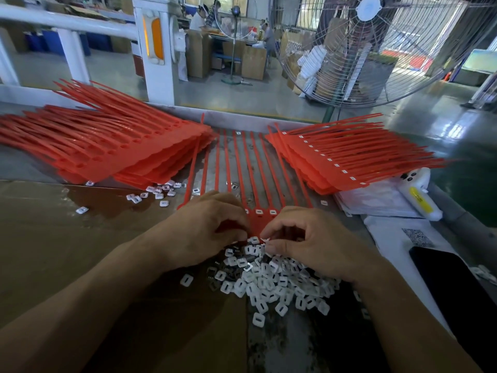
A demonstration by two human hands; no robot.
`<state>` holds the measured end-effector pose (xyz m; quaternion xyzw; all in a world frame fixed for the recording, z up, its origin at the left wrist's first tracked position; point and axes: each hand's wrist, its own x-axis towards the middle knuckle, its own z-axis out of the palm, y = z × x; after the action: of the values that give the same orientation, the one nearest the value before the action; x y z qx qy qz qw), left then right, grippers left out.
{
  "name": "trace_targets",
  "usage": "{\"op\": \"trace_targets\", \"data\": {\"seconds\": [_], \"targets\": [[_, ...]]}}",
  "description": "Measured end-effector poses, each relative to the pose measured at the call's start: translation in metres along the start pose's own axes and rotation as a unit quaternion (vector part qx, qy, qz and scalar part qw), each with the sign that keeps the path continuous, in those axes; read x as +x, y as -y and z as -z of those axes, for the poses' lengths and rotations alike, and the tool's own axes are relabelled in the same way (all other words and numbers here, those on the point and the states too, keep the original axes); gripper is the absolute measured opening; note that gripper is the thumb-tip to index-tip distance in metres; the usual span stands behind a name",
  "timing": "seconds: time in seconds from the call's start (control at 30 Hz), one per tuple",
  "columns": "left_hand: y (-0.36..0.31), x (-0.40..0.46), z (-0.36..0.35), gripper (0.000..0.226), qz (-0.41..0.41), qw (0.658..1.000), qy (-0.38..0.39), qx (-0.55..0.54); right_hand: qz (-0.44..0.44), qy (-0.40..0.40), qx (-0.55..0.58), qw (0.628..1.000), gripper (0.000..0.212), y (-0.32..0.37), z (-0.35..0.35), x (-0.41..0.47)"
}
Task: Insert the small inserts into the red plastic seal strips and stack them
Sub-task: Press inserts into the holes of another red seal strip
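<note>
A red seal strip sheet (243, 168) lies flat in the middle, tails pointing away; white inserts sit in some of its heads near my hands. My left hand (207, 227) hovers over the sheet's near left edge with curled fingers, what it pinches is hidden. My right hand (309, 243) pinches a small white insert (265, 240) at the sheet's near edge. A heap of white inserts (271, 281) spreads just below both hands. A stack of red strips with empty holes (113, 146) lies at the left. Another stack with inserts fitted (344, 160) lies at the right.
Loose inserts (158, 192) lie scattered by the left stack. A black phone (454, 292) on white paper, a white bottle with a yellow label (419, 197) and plastic bags sit at the right. Brown cardboard (67, 238) covers the table's left. A large fan (376, 47) stands behind.
</note>
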<state>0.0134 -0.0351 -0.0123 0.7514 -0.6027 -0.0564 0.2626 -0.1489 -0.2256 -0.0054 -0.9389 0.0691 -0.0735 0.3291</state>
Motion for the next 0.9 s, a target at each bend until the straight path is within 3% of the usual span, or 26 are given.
{"op": "trace_targets", "data": {"seconds": [0.3, 0.5, 0.9], "targets": [[-0.002, -0.002, 0.001, 0.015, 0.009, 1.000, -0.003, -0.011, 0.033, 0.024, 0.005, 0.999, 0.016, 0.010, -0.007, 0.000], [-0.002, -0.001, 0.001, 0.015, 0.007, 1.000, -0.006, -0.003, 0.025, 0.024, 0.029, 0.999, 0.005, 0.008, -0.009, 0.001], [-0.004, 0.001, -0.004, 0.011, 0.023, 0.995, -0.053, -0.082, -0.009, -0.090, 0.108, 0.990, 0.007, 0.013, -0.013, 0.004]]}}
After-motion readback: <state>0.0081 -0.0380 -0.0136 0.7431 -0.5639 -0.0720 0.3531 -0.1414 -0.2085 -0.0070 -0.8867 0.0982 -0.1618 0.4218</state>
